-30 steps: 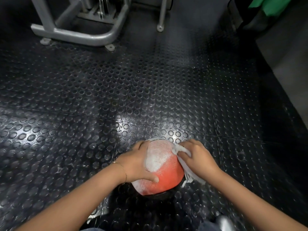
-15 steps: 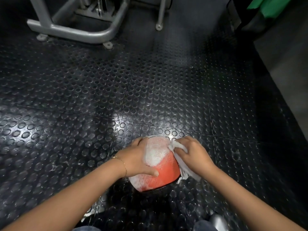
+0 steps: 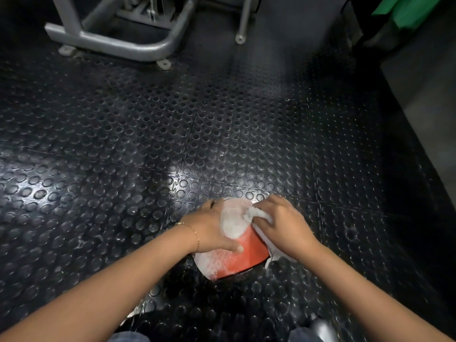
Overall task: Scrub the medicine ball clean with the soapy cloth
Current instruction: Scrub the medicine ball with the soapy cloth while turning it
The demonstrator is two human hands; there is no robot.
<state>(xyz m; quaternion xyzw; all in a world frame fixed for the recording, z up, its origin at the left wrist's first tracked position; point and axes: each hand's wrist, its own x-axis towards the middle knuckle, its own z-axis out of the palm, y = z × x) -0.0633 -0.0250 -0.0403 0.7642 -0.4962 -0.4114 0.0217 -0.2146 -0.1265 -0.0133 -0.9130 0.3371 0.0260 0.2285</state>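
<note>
An orange-red medicine ball (image 3: pixel 243 259) sits on the black studded floor just in front of me, with white soap foam over its top and left side. My left hand (image 3: pixel 209 229) lies on the ball's left side, fingers wrapped over it and the thumb pressed on the front. My right hand (image 3: pixel 281 225) grips a white soapy cloth (image 3: pixel 257 214) and presses it against the ball's upper right. A tail of the cloth hangs below my right wrist.
The floor is black rubber tile with raised round studs (image 3: pixel 172 149), wet and shiny near the ball. A grey metal gym machine frame (image 3: pixel 116 43) stands at the far left. A green object (image 3: pixel 404 11) is at the far right corner. My knees show at the bottom edge.
My right hand has slid the cloth up and left over the ball's top, toward the foam patch. My left hand has kept its hold on the ball.
</note>
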